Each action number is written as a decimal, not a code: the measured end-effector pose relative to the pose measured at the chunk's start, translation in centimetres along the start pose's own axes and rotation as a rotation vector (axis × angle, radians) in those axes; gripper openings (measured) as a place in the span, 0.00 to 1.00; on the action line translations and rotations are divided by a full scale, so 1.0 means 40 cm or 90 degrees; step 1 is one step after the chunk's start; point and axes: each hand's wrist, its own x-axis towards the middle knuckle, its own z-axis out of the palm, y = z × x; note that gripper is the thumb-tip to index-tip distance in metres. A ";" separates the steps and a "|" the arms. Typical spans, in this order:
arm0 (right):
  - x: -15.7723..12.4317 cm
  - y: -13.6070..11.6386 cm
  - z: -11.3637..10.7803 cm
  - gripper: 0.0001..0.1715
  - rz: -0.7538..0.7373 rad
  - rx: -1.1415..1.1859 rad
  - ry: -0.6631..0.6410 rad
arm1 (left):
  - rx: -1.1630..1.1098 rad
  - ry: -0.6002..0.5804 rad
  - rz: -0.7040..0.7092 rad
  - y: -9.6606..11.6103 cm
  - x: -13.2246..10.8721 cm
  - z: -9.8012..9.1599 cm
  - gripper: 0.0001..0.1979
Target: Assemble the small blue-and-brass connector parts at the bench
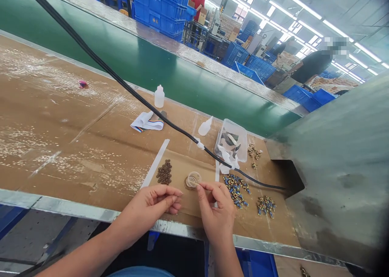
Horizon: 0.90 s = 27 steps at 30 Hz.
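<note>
My left hand (pixel 156 202) is closed in a pinch above the table's front edge; whatever is between its fingertips is too small to make out. To its right, my right hand (pixel 216 208) also pinches, thumb against index finger, and I cannot make out what it holds. Its fingertips are beside a small clear round container (pixel 193 180) with thin rings or coiled wire in it. A pile of small brown discs (pixel 164 172) lies beyond my left hand. Right of my right hand are small blue and gold metal pieces (pixel 236 190) in a heap.
Another heap of blue-gold pieces (pixel 266 206) and a few gold ones (pixel 254 151) lie right. A clear plastic box (pixel 243 137), white bottles (pixel 159 96) and a striped ribbon (pixel 146 121) stand farther back. A black cable (pixel 121 80) crosses overhead. A metal panel (pixel 340 180) bounds the right side.
</note>
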 end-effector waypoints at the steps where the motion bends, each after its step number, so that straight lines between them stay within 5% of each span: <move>1: 0.000 -0.001 0.000 0.06 -0.003 0.001 0.001 | -0.009 -0.004 0.007 0.000 -0.001 0.000 0.07; 27: 0.006 0.003 -0.009 0.05 -0.018 -0.009 -0.008 | -0.016 0.011 0.017 -0.018 0.010 0.000 0.07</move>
